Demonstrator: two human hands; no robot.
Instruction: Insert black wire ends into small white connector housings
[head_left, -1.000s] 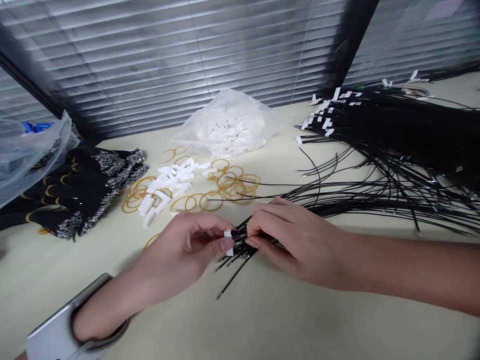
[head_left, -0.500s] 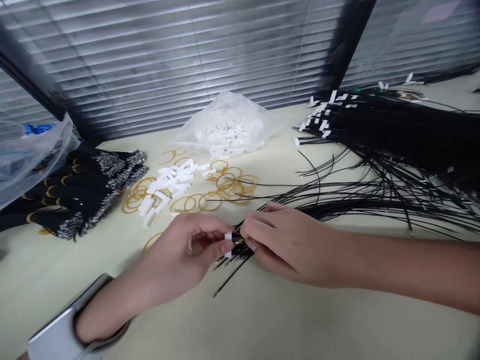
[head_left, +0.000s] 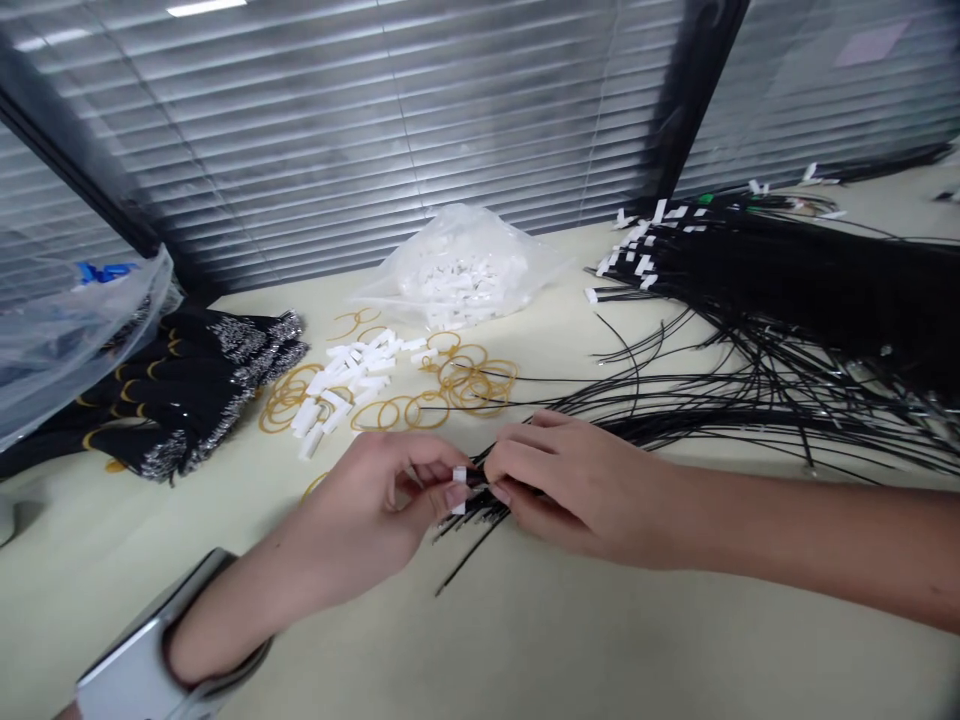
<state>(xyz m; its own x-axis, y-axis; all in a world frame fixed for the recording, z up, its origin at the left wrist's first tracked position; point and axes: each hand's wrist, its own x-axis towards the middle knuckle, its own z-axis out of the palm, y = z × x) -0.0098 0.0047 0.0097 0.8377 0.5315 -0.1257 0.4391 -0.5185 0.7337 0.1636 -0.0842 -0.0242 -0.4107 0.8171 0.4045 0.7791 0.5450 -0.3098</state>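
Between thumb and fingers, my left hand (head_left: 390, 510) pinches a small white connector housing (head_left: 459, 492) held upright. Right beside it, my right hand (head_left: 577, 490) is closed on a thin black wire (head_left: 477, 478) at the housing's right side. Whether the wire's tip sits inside the housing is hidden by the fingers. Under both hands lie loose black wires (head_left: 459, 570) with small metal terminals at their ends. They run back to the right beneath my right hand.
Loose white housings (head_left: 352, 375) and yellow rubber bands (head_left: 472, 378) lie behind my hands. A clear bag of housings (head_left: 461, 270) stands by the blinds. Bundled black wires (head_left: 202, 390) with metal ends lie left. A large black wire pile (head_left: 810, 270) with white housings fills the right.
The whole view has shifted slightly, with the table things a little lower and further right. Both hands keep the same grip beside the housing.
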